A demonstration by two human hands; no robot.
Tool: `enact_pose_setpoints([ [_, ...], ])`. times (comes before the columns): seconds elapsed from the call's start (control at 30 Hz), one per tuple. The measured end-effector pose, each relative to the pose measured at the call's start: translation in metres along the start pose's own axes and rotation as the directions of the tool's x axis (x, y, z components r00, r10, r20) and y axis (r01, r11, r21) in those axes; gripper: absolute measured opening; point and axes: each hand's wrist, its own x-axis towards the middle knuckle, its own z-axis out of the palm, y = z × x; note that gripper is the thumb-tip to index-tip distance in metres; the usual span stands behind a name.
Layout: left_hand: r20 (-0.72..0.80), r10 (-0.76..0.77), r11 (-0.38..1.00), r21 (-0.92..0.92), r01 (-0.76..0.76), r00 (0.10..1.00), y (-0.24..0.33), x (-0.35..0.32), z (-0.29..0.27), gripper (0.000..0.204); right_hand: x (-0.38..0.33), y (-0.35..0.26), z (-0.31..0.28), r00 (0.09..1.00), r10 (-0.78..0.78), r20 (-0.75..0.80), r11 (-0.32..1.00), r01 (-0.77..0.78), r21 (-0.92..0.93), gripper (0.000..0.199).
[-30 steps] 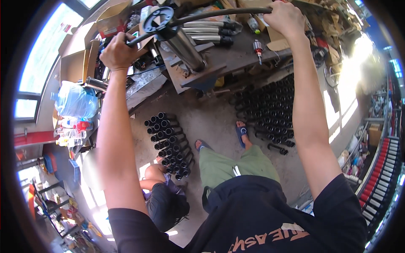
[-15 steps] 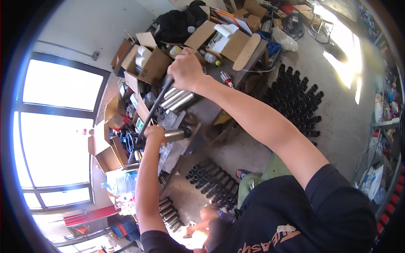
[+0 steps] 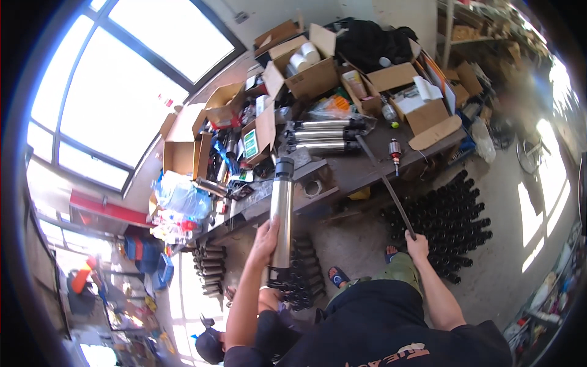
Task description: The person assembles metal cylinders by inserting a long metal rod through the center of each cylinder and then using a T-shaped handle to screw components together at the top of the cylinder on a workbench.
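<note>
cylinder has lifted, left grip clasping its near half; right grip clenches bar.

Shirt: large block lettering in white and pale orange across the chest; letters partly legible, set aslant and running toward the lower edge of view. Open carton: green-and-white label on the side, print too small to read. Window: small red mark on the pane, unreadable. Clear bag: orange patch, blurred; cannot tell if printed.
</note>
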Motion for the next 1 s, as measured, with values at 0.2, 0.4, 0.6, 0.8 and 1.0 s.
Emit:
enact_pose_setpoints([
  [0.2, 0.373, 0.100, 0.445, -0.846, 0.294, 0.922, 0.012, -0.028, 0.078, 0.085, 0.093, -0.016, 0.102, 0.957, 0.219, 0.192, 0.807, -0.288, 0.515, 0.038],
  [0.4, 0.326, 0.263, 0.275, -0.927, 0.253, 0.908, 0.036, -0.053, 0.071, 0.083, 0.142, -0.077, 0.140, 0.871, -0.022, 0.490, 0.637, -0.366, 0.679, 0.033],
  [0.6, 0.162, 0.230, 0.415, -0.908, 0.054, 0.960, 0.048, -0.063, 0.051, 0.086, 0.087, -0.058, 0.122, 0.872, 0.033, 0.489, 0.797, -0.318, 0.513, 0.068],
  [0.8, 0.136, 0.378, 0.314, -0.949, 0.012, 0.916, 0.053, -0.054, 0.050, 0.083, 0.074, 0.072, 0.088, 0.914, 0.210, 0.346, 0.826, -0.355, 0.437, 0.035],
  [1.0, 0.172, 0.503, 0.288, -0.957, 0.024, 0.847, 0.051, -0.032, 0.051, 0.084, 0.071, 0.104, 0.065, 0.960, 0.200, 0.196, 0.925, -0.251, 0.285, 0.034],
])
